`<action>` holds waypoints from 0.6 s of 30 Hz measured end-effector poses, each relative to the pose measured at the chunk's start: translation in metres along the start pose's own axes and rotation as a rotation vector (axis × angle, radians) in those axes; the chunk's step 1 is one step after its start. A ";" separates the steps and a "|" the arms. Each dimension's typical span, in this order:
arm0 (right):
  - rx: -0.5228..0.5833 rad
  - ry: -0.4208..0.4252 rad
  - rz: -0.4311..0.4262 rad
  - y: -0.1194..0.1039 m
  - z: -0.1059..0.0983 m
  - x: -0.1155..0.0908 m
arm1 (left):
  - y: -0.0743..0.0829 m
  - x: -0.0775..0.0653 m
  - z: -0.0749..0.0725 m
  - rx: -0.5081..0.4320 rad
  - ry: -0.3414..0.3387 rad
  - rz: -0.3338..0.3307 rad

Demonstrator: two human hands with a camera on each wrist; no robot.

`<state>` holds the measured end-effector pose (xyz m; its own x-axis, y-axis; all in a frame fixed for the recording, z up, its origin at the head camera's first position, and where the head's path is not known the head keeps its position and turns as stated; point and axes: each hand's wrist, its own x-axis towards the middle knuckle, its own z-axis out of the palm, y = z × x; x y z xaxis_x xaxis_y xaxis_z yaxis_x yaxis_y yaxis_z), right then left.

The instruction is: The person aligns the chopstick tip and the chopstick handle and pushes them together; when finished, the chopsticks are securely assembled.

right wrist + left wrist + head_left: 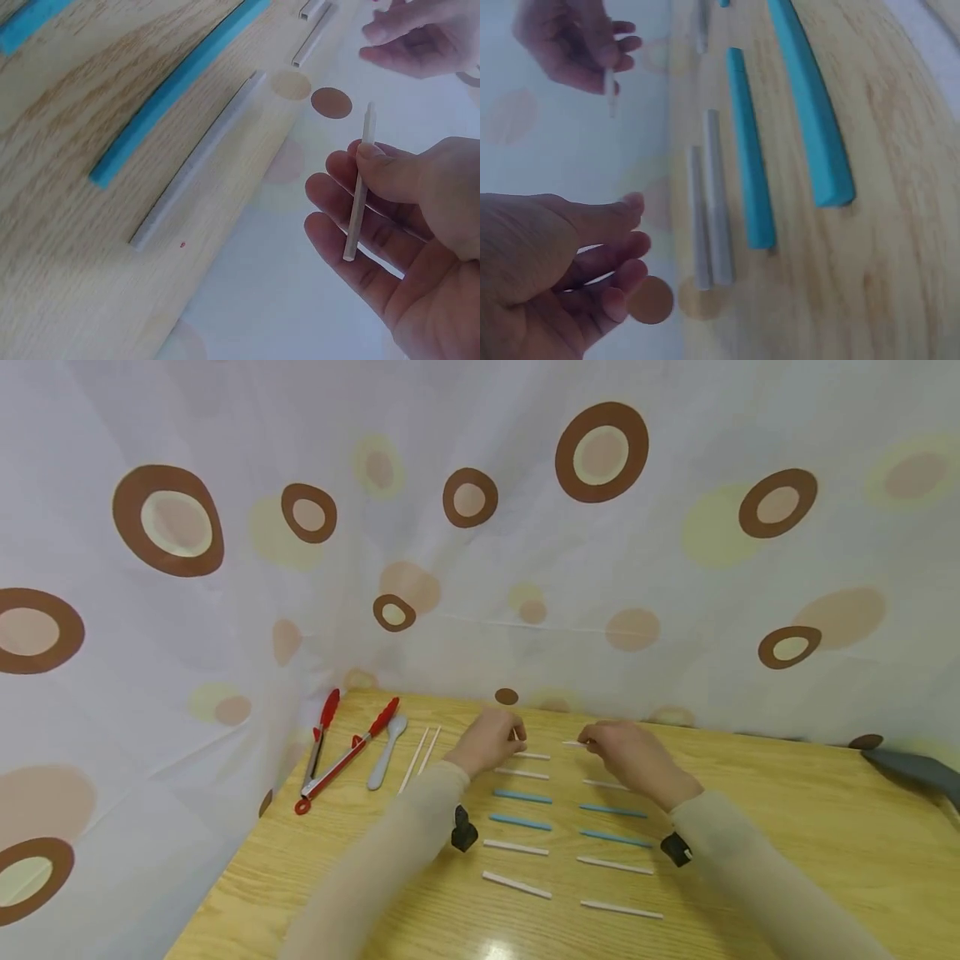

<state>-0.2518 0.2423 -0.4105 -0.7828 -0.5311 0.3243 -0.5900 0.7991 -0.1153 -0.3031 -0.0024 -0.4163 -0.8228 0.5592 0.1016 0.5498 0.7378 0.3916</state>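
My right hand (633, 762) pinches a thin white stick (354, 225) between thumb and fingers, above the far part of the table. Across from it, my left hand (489, 743) hovers near the far end of the left column of sticks; its fingers are loosely bent and hold nothing in the left wrist view. That column has white sticks (522, 773) at both ends and two blue sticks (522, 796) between them. The right column, below my right hand, also has white sticks (617, 865) and two blue sticks (615, 838).
On the wooden table (787, 827), red-tipped tongs (341, 768), a grey spoon (386, 756) and two thin white sticks (420, 758) lie at the left. A dark grey object (911, 768) sits at the right edge. A patterned curtain (465, 560) hangs behind.
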 end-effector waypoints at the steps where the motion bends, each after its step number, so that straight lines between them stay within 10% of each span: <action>1: 0.000 -0.006 0.001 -0.001 0.000 0.000 | 0.000 0.003 0.004 -0.002 -0.001 0.007; 18: 0.021 -0.002 -0.018 0.000 0.001 -0.004 | -0.012 0.014 0.027 0.177 -0.017 -0.004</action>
<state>-0.2487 0.2440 -0.4126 -0.7722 -0.5460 0.3250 -0.6081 0.7833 -0.1290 -0.3173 0.0073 -0.4441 -0.8234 0.5611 0.0845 0.5643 0.7944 0.2246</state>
